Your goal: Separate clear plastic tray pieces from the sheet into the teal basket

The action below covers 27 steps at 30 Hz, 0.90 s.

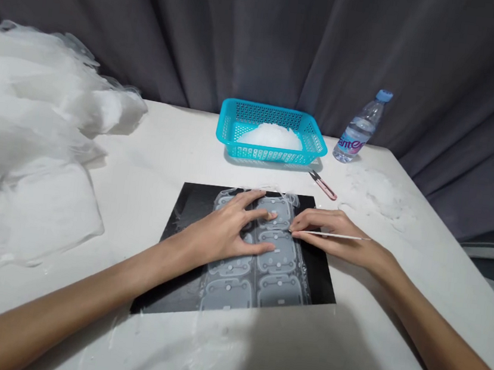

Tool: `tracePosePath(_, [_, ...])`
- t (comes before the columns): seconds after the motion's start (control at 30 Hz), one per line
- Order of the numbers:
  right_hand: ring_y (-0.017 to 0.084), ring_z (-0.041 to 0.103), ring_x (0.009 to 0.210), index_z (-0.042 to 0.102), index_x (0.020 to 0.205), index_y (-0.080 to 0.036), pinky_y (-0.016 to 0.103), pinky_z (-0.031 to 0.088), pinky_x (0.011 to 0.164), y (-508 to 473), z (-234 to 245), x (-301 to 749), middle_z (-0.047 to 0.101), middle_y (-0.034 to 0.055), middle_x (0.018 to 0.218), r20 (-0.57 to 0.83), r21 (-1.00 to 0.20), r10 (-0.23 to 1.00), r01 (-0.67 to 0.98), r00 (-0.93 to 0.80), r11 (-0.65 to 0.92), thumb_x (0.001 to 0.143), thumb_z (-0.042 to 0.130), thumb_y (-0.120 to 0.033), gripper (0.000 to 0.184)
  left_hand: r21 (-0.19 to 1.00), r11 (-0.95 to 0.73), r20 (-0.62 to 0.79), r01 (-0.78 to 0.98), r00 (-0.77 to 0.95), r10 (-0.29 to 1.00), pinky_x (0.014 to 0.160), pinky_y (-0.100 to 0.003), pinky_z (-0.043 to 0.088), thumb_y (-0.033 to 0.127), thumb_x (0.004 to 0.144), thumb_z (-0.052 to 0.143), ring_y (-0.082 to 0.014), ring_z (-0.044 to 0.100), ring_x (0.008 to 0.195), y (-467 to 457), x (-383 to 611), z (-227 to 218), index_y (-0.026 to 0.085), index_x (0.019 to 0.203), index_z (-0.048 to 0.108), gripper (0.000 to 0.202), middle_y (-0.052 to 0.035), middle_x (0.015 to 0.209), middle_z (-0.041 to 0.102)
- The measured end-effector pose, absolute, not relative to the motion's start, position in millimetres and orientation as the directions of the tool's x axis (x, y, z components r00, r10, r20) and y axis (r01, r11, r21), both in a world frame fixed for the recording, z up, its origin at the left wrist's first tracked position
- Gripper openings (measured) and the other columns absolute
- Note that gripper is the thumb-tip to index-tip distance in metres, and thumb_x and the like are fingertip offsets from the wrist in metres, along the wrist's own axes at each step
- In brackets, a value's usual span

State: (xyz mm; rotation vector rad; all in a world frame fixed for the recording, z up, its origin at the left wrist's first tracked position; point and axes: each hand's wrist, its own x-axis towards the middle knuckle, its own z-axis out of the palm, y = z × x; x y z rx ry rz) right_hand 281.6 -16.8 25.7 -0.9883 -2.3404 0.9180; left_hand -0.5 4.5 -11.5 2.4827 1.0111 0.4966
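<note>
A translucent sheet of rounded rectangular moulded pieces (278, 289) lies on a black board (189, 214) in the head view. My left hand (233, 225) rests flat on the sheet with fingers spread, pressing its upper part and hiding some of the left column. At the sheet's right edge, my right hand (329, 231) is closed in a pinch around a thin pale stick-like tool (335, 235). Its tip meets the sheet between two pieces; the fingers hide what kind of tip it has. Loose clear trimmings (292, 199) curl along the sheet's top edge.
A turquoise basket (273, 154) holding a white heap stands at the back. Thread snips (322, 185) lie in front of it, near a water bottle (358, 132). Clear scraps (376, 192) are at right. A large pile of white translucent sheets (31, 140) fills the left side.
</note>
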Motion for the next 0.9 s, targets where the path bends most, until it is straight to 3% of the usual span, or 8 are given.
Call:
tracePosePath(0.1, [0.021, 0.074, 0.1, 0.074, 0.106, -0.021, 0.033, 0.059, 0.09, -18, 26, 281, 0.077, 0.0067, 0.111, 0.141, -0.74, 0.763, 0.445, -0.63, 0.504, 0.105, 0.062, -0.03, 0.015, 0.502, -0.646, 0.164, 0.574, 0.67, 0.724, 0.123, -0.062, 0.039, 0.069, 0.09, 0.07, -0.0412, 0.042, 0.153, 5, -1, -12, 0.024, 0.139, 0.069, 0.066, -0.0166, 0.169, 0.038])
tracePosePath(0.5, [0.022, 0.071, 0.105, 0.069, 0.114, -0.022, 0.036, 0.057, 0.093, -18, 14, 275, 0.075, 0.0072, 0.114, 0.205, -0.628, 0.68, 0.438, -0.704, 0.643, 0.109, 0.055, -0.029, 0.016, 0.502, -0.643, 0.165, 0.579, 0.665, 0.728, 0.125, -0.06, 0.037, 0.067, 0.091, 0.07, -0.0406, 0.042, 0.153, 3, 0, -9, 0.024, 0.14, 0.069, 0.065, -0.0159, 0.169, 0.039])
tracePosePath(0.6, [0.022, 0.07, 0.107, 0.068, 0.117, -0.022, 0.037, 0.058, 0.093, -19, 9, 272, 0.074, 0.008, 0.114, 0.234, -0.541, 0.66, 0.469, -0.714, 0.698, 0.11, 0.053, -0.03, 0.019, 0.498, -0.637, 0.168, 0.588, 0.656, 0.736, 0.125, -0.058, 0.036, 0.062, 0.099, 0.061, -0.0371, 0.042, 0.153, 2, 1, -8, 0.024, 0.137, 0.069, 0.054, -0.0148, 0.167, 0.042])
tracePosePath(0.77, [0.027, 0.07, 0.115, 0.064, 0.137, -0.021, 0.042, 0.06, 0.094, -18, -5, 263, 0.073, 0.0127, 0.128, 0.3, -0.267, 0.614, 0.554, -0.73, 0.789, 0.111, 0.048, -0.034, 0.033, 0.511, -0.638, 0.17, 0.577, 0.659, 0.732, 0.123, -0.055, 0.04, 0.055, 0.103, 0.059, -0.0352, 0.043, 0.152, 2, 4, -8, 0.022, 0.132, 0.064, 0.044, -0.0152, 0.163, 0.045])
tracePosePath(0.83, [0.027, 0.071, 0.109, 0.068, 0.13, -0.019, 0.042, 0.061, 0.09, -14, -9, 259, 0.075, 0.0126, 0.123, 0.328, -0.195, 0.579, 0.546, -0.746, 0.815, 0.112, 0.047, -0.031, 0.03, 0.551, -0.617, 0.162, 0.562, 0.653, 0.74, 0.12, -0.053, 0.043, 0.055, 0.102, 0.06, -0.0341, 0.047, 0.148, 3, 5, -9, 0.023, 0.137, 0.057, 0.048, -0.0156, 0.158, 0.049])
tracePosePath(0.9, [0.027, 0.072, 0.106, 0.072, 0.119, -0.019, 0.041, 0.06, 0.089, -8, -9, 257, 0.077, 0.0126, 0.116, 0.357, -0.224, 0.584, 0.54, -0.729, 0.811, 0.111, 0.046, -0.028, 0.028, 0.593, -0.592, 0.16, 0.546, 0.64, 0.751, 0.12, -0.052, 0.044, 0.056, 0.1, 0.063, -0.0335, 0.049, 0.146, 4, 6, -10, 0.023, 0.147, 0.046, 0.06, -0.0169, 0.155, 0.051])
